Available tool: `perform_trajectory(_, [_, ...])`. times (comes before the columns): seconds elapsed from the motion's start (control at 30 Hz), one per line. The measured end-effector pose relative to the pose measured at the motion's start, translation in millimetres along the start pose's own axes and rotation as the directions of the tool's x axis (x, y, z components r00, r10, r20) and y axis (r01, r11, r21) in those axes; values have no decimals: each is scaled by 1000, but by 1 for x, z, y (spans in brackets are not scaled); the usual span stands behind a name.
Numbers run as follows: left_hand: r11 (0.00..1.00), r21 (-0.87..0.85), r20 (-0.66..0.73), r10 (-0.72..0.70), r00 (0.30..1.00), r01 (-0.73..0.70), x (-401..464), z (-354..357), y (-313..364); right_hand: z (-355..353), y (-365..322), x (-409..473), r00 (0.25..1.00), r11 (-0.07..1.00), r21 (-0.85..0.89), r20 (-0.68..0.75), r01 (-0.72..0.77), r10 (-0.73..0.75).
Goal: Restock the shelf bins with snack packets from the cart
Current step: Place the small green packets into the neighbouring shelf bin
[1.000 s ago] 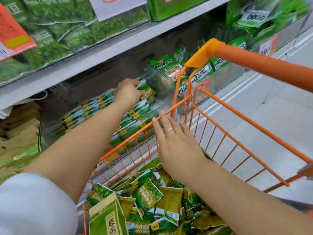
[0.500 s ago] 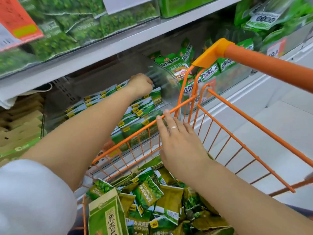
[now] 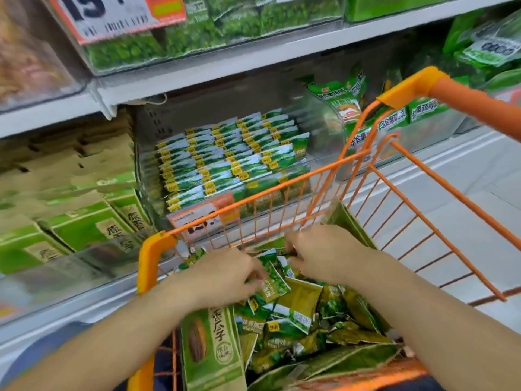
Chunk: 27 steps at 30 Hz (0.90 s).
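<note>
The left hand (image 3: 225, 277) has left the clear plastic shelf bin (image 3: 225, 162); both it and the right hand (image 3: 324, 255) now pinch small green snack packets (image 3: 275, 280) in the orange wire cart (image 3: 282, 193), gathering another batch

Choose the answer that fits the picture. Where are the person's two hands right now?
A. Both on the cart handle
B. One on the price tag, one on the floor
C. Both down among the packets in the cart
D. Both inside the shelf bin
C: the left hand and right hand are both low inside the orange cart, on the loose green snack packets.
</note>
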State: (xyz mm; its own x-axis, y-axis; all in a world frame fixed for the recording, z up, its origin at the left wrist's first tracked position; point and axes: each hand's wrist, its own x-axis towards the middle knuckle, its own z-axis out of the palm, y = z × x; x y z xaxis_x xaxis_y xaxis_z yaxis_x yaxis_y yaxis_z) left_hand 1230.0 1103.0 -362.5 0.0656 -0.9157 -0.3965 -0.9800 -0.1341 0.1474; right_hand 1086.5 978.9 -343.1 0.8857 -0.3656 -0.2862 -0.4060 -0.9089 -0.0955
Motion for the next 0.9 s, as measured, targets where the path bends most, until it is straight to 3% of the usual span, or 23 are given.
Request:
perform_trajectory(0.07, [999, -20, 19, -48, 999, 49, 3, 0, -11, 12, 2, 1, 957, 999, 45, 288, 9, -22])
perform_trajectory(0.13, [991, -111, 38, -69, 997, 73, 5, 0, -19, 24, 5, 1, 893, 998, 59, 449, -4, -23])
perform_trajectory(0.3, [988, -145, 82, -42, 996, 54, 6, 0, -23, 38, 5, 2, 895, 992, 104, 446, -76, 22])
perform_trajectory(0.4, [985, -171, 50, -23, 998, 31, 3, -1, -21, 33, 8, 3, 858, 941, 261, 510, -217, 57])
perform_trajectory(0.47, [977, -212, -15, 0, 1000, -3, 2, -3, -19, 22, 12, 5, 886, 872, 415, 463, -258, 42])
perform_trajectory(0.53, [959, -275, -78, 56, 995, -76, -2, -5, -16, 4, 15, 5, 939, 718, 644, 340, -266, 44])
perform_trajectory(0.63, [950, -243, -138, 166, 976, -196, -9, -7, -7, -16, 18, -1, 962, 248, 930, 269, -272, 48])
perform_trajectory(0.7, [931, -250, -253, 203, 946, -267, -12, -9, -2, -20, 17, -5, 956, -4, 956, 292, -292, 32])
perform_trajectory(0.8, [837, -388, -450, 192, 872, -385, -13, -13, -4, -22, 14, -6, 949, -227, 922, 315, -312, -28])
perform_trajectory(0.9, [756, -544, -363, 177, 915, -362, -10, -11, -5, -22, 13, -5, 952, -438, 850, 302, -294, -53])
